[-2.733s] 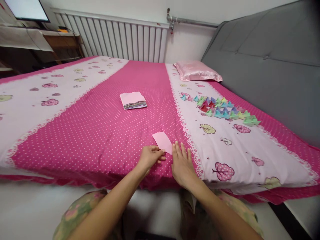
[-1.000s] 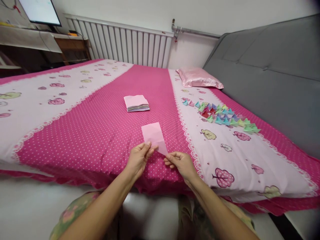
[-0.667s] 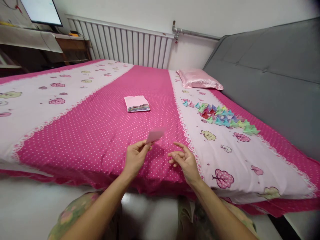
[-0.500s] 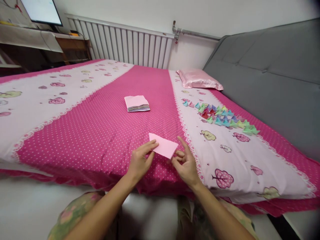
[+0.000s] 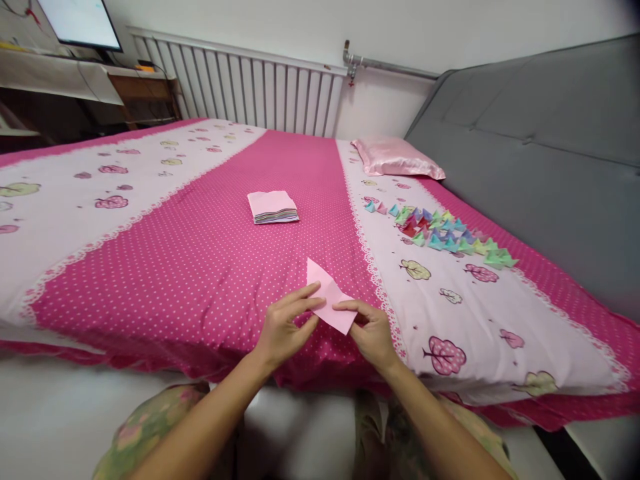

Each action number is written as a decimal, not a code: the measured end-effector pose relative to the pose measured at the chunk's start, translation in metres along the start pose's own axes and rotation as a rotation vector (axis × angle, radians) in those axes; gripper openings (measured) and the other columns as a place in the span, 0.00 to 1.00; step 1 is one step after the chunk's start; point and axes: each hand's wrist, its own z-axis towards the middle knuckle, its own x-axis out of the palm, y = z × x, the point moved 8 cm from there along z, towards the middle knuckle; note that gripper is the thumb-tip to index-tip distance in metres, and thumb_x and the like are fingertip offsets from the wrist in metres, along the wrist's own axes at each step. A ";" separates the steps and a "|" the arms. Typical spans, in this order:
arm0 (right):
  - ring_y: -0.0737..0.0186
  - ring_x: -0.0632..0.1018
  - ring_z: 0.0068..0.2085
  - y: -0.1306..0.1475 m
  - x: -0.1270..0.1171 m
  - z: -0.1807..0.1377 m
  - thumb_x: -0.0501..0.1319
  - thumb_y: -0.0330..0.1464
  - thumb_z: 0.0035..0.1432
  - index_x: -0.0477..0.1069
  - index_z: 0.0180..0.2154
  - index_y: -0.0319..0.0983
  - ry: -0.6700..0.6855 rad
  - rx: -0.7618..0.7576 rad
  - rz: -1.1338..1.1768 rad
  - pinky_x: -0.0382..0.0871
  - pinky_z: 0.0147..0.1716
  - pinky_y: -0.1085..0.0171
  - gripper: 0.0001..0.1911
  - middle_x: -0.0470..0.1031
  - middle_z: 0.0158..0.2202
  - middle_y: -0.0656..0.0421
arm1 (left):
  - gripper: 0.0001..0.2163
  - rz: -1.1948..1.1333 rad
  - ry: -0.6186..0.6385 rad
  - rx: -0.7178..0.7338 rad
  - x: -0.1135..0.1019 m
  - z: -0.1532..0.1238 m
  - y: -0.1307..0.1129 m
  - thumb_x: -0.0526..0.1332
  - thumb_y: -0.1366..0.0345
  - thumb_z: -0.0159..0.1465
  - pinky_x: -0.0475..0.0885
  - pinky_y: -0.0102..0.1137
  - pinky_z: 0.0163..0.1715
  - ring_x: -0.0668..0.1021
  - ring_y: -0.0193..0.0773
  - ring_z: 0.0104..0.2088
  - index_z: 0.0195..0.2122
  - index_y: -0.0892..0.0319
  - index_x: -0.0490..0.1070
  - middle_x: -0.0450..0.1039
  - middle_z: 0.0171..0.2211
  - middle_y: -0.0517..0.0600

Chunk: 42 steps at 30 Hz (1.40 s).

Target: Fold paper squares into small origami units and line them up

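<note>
A pink sheet of paper [image 5: 327, 297] is held between my two hands above the front of the bed. It is bent, with one pointed corner standing up at the far left. My left hand [image 5: 290, 320] pinches its left side between thumb and fingers. On the right side, my right hand [image 5: 371, 330] grips the paper with fingers on top and the thumb partly hidden below. A stack of coloured paper [image 5: 273, 207], pink on top, lies farther back on the bed. To the right sit several small folded paper boats [image 5: 450, 233] in many colours.
The bed has a pink dotted and white tree-patterned cover [image 5: 165, 260]. A pink pillow [image 5: 395, 158] lies by the grey headboard [image 5: 540, 147]. Behind the bed is a white radiator [image 5: 250, 87]; a monitor [image 5: 80, 23] stands on a desk at the far left.
The pink paper has turned and bent, its far corner now pointing up. My right hand has brought its raised index finger down onto the paper.
</note>
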 end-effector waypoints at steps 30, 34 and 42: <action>0.68 0.73 0.25 -0.014 0.003 -0.005 0.66 0.33 0.44 0.60 0.31 0.41 -0.175 0.202 0.357 0.66 0.26 0.69 0.15 0.71 0.24 0.65 | 0.31 -0.413 -0.099 -0.310 0.018 -0.010 0.026 0.64 0.68 0.51 0.72 0.28 0.39 0.77 0.36 0.38 0.56 0.53 0.57 0.59 0.57 0.55; 0.65 0.76 0.27 -0.017 0.003 -0.005 0.67 0.33 0.42 0.60 0.39 0.42 -0.182 0.244 0.375 0.67 0.28 0.67 0.22 0.74 0.25 0.64 | 0.38 -0.529 -0.118 -0.447 0.021 -0.009 0.039 0.67 0.69 0.47 0.73 0.26 0.36 0.78 0.35 0.35 0.59 0.56 0.51 0.66 0.51 0.58; 0.63 0.76 0.30 -0.025 0.000 -0.004 0.67 0.34 0.42 0.67 0.34 0.37 -0.175 0.236 0.332 0.68 0.32 0.64 0.16 0.75 0.28 0.59 | 0.21 -0.584 -0.028 -0.637 0.031 -0.015 0.056 0.68 0.65 0.46 0.71 0.28 0.35 0.78 0.36 0.31 0.41 0.66 0.70 0.77 0.30 0.54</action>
